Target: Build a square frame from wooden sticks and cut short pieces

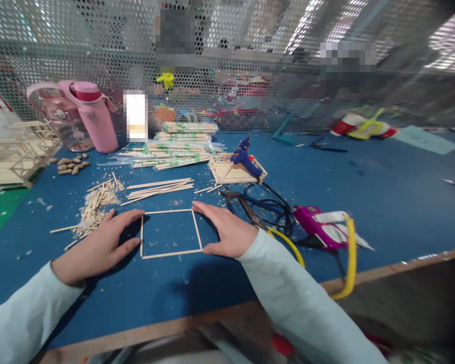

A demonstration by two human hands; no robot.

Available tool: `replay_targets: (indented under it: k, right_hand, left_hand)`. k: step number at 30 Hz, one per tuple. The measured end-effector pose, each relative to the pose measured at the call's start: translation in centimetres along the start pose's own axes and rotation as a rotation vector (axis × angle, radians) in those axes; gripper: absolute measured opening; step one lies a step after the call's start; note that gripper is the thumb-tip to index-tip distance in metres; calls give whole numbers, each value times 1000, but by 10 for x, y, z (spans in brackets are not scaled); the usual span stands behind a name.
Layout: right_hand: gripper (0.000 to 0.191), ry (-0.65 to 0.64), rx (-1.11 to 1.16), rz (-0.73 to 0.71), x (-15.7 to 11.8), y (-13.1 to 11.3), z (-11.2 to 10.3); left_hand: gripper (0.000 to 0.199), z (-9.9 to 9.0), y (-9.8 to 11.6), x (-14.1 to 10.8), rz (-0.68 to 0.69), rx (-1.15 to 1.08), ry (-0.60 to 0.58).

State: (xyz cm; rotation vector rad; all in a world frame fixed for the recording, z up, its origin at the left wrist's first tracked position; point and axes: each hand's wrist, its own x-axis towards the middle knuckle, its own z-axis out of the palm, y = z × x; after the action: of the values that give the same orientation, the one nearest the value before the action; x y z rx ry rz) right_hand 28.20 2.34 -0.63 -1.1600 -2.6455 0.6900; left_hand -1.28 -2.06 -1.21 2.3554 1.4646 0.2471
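A rectangle of thin wooden sticks (172,254) lies flat on the blue tabletop (197,288) in front of me. My left hand (98,246) rests at its left side, fingers spread, with index finger and thumb tips against the left stick. On the opposite side my right hand (227,230) is likewise spread, its fingertips touching the two right corners. Neither hand is closed round a stick. Just beyond the rectangle lie several loose sticks (159,188). A heap of short stick pieces (98,202) is beside my left hand.
Pliers (246,205) and a purple glue gun (320,227) lie right of my right hand. A blue glue gun (246,163) rests on a small stick panel (225,172). Behind are bagged sticks (174,154), peanuts (70,166) and a pink bottle (96,124). Stick models (11,162) stand left.
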Motion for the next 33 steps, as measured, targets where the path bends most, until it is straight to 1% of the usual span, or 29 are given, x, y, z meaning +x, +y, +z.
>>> replay_targets:
  k: [4,9,17,19,22,23,27,33]
  right_hand:
    - [99,0,-2,-9,0,1,0]
    - [99,-7,-7,6,0,0,0]
    - [98,12,17,-5,-1,1,1]
    - [98,9,16,-7,-1,1,0]
    - [98,-3,2,6,-1,0,0]
    - [98,-9,-1,13,-1,-1,-1]
    - [98,-24,-6,32,0,-2,-1]
    - [97,-22,-11,23,0,-2,-1]
  left_hand:
    - [61,3,0,4,-30,-22,58]
    - [63,4,2,5,-45,-28,108]
    - [71,5,0,5,-56,-27,89]
    - [63,4,-1,5,-52,-21,78]
    - [39,2,0,5,-19,7,33]
    - [35,2,0,4,-6,19,18]
    - [33,1,3,3,9,57,-18]
    - [32,-1,7,1,8,80,-56]
